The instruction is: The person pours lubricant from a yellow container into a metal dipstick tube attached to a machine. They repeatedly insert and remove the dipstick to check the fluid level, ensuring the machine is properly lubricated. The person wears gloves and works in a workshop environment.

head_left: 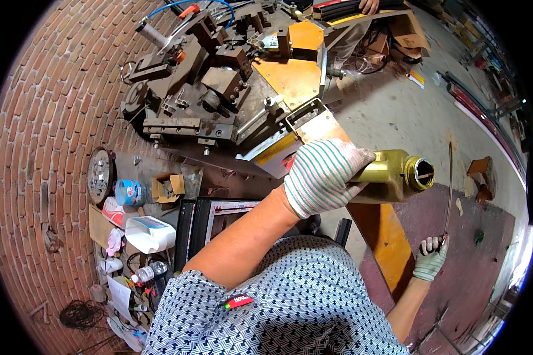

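Note:
My left hand (pixel 326 177), in a white glove with green stripes, is closed on a gold-green plastic jug (pixel 388 171). The jug lies tilted in front of my chest, and its uncapped round mouth points to the right. Lower right, my gloved right hand (pixel 430 260) has its fingers closed round the end of a long thin rod (pixel 450 183). The rod stretches away from me, well apart from the jug. What is inside the jug cannot be made out.
Ahead stands a metal machine (pixel 219 89) with orange plates (pixel 290 80). A brick wall (pixel 47 118) runs along the left. Below it lie a white container (pixel 150 234), a blue tub (pixel 130 192) and a clear bottle (pixel 151 271). Another person's hand (pixel 370 6) shows at the far top.

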`<state>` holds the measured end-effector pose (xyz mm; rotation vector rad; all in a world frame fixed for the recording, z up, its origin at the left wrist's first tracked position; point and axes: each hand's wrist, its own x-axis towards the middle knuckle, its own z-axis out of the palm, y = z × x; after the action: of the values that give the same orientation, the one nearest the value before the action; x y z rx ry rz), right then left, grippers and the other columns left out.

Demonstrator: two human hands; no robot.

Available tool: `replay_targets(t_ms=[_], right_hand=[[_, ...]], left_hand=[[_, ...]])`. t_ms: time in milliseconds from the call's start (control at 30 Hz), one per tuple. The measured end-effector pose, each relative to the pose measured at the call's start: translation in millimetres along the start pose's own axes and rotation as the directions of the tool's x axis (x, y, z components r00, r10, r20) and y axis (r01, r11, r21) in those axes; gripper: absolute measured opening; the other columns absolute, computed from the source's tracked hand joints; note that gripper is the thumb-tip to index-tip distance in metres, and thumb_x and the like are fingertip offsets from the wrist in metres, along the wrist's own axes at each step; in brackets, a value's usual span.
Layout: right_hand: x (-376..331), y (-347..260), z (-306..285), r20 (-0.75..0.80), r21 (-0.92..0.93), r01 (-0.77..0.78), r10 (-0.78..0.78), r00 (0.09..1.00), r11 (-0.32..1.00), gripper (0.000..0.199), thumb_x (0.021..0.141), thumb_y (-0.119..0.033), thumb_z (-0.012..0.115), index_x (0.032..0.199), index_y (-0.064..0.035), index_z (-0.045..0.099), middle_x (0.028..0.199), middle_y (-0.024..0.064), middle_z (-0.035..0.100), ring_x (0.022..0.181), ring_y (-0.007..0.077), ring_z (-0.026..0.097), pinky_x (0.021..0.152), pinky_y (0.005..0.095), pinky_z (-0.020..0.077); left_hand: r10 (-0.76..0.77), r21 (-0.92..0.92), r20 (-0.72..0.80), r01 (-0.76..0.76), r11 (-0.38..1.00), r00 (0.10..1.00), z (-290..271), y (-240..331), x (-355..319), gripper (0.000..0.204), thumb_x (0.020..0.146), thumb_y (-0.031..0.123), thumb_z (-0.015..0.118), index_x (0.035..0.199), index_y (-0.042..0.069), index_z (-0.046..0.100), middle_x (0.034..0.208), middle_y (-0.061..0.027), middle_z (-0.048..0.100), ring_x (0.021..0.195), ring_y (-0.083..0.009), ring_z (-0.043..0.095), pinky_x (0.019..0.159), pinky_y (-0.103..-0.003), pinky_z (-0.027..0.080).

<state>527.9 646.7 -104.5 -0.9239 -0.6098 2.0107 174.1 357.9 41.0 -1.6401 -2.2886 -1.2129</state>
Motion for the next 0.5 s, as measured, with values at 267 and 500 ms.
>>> replay_targets(t_ms=[267,500], right_hand=[[-6.7,25.2,0.6,-0.25,-0.027,0.011,-0.017,0.968,1.0,0.036,0.106,-0.033,0.057,0.076,-0.0146,0.048,0.063,-0.0038,0.031,0.051,0.0107,0.022,0.042,0.028,0.0214],[-10.7,39.9,-12.0,-0.241,-0.02,0.049,-0.053,0.969,0.999,0.035,0.107,-0.033,0.055,0.078,-0.0154,0.047,0.064,-0.0039,0.031,0.052,0.0109,0.023,0.043,0.0277,0.0216]], left_hand=[[0.042,-0.005,0.02,-0.042,0.999,0.999,-4.2,-2.7,4.2,0.042,0.075,0.025,0.08,0.113,0.011,0.07,0.083,-0.0096,0.066,0.076,-0.0329,0.066,0.068,-0.044,0.052],[0.048,-0.107,0.077,-0.04,0.993,0.996,-7.7,-6.2,6.7,0.051,0.073,0.023,0.081,0.12,0.007,0.067,0.076,-0.011,0.067,0.072,-0.0325,0.068,0.066,-0.044,0.053]])
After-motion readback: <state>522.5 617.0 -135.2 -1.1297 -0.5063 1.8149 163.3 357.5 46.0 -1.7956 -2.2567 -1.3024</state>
